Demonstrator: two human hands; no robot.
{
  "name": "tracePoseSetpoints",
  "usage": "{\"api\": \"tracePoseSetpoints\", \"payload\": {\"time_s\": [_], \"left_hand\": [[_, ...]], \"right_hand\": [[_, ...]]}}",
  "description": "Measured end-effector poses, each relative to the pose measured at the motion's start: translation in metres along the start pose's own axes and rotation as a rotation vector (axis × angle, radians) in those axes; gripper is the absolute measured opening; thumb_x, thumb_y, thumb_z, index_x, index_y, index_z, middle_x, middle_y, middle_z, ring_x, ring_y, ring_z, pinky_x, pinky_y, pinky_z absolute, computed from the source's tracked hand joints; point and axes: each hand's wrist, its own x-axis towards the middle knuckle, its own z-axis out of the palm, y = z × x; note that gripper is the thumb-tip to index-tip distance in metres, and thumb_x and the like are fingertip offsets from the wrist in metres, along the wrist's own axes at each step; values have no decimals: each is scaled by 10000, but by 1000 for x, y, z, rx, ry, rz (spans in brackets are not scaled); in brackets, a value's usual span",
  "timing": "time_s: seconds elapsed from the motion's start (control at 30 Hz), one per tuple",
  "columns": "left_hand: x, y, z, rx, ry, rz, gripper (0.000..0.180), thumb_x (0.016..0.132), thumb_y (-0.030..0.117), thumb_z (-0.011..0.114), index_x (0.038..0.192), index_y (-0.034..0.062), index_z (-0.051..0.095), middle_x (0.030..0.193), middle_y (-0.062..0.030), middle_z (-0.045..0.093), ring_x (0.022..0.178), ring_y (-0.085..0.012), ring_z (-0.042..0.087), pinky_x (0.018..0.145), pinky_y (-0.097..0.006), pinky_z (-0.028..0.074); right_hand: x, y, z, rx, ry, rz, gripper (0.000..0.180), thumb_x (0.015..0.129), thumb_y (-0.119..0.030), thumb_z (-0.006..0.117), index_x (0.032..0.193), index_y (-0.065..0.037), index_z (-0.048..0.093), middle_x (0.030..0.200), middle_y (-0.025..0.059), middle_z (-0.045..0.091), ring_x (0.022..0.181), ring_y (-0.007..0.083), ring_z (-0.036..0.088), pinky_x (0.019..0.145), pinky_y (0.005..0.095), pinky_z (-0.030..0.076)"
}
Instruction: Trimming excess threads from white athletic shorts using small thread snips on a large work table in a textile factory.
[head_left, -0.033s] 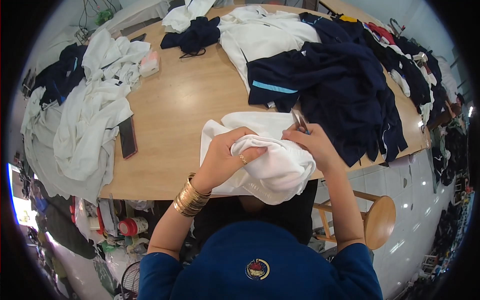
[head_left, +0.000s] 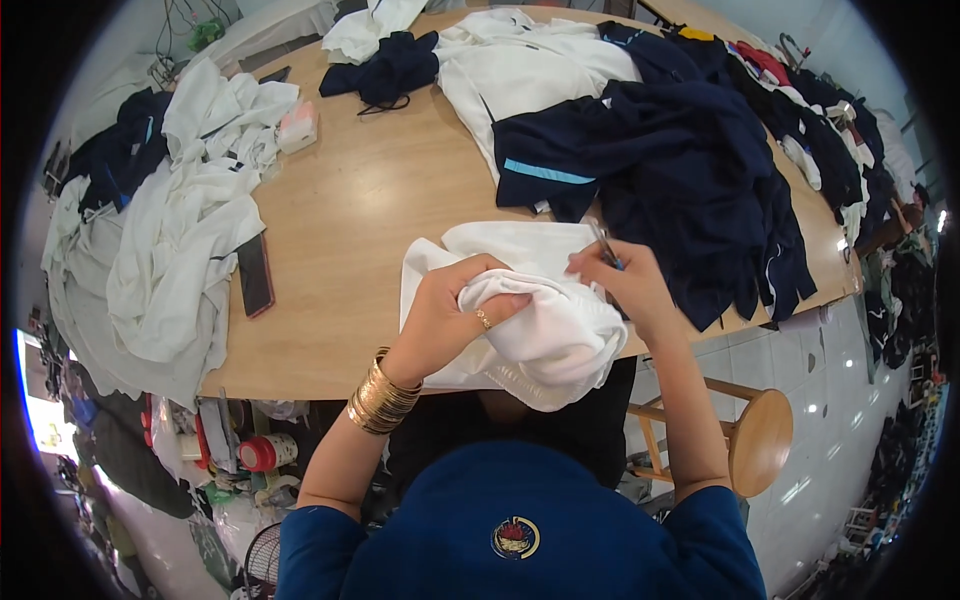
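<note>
Soft white knit garment [head_left: 545, 325], bunched, is clamped in left hand [head_left: 450, 310]. Slim metal snips [head_left: 604, 243] are pinched by right hand [head_left: 625, 285]. Position is unchanged from earlier.

A soft, matt white cloth garment [head_left: 540, 320] is bunched in the left hand [head_left: 450, 310], its knit surface creased. A slim tool [head_left: 604, 245] with a metallic sheen is pinched by the right hand [head_left: 630, 285]. The worktop [head_left: 370, 200] is seen as smooth, pale wood with a faint satin finish. Glossy gold-coloured metal bangles [head_left: 382, 392] are worn at the left wrist. Dark navy cloth garments [head_left: 690, 170] are heaped matt and limp. A stool [head_left: 760, 440] of smooth varnished wood is seen above glossy floor tiles [head_left: 830, 400].
</note>
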Motion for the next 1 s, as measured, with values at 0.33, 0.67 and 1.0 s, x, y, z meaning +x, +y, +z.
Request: {"api": "tracePoseSetpoints", "payload": {"time_s": [0.33,0.67,1.0], "left_hand": [[-6,-8,-4,-116,84,-97,167,827,134,665,933,8,640,836,-18,645,776,-75,567,710,-225,457],[-8,-25,-10,-63,19,53,164,798,95,691,949,40,661,906,-16,628,846,-106,559,759,-242,444],[-9,12,6,98,-24,252,312,765,192,723,1050,98,635,996,-40,638,1031,-210,560,980,-362,370]], "right_hand": [[-52,-6,11,-121,49,-390,343,708,-142,743,1037,-79,666,930,35,639,780,88,574,590,201,396],[-50,18,12,69,19,-362,365,723,-13,631,1085,-58,648,959,48,646,764,91,528,697,209,422],[-57,21,19,70,66,-444,281,732,42,598,1007,5,639,967,80,651,899,140,590,811,245,433]]}}
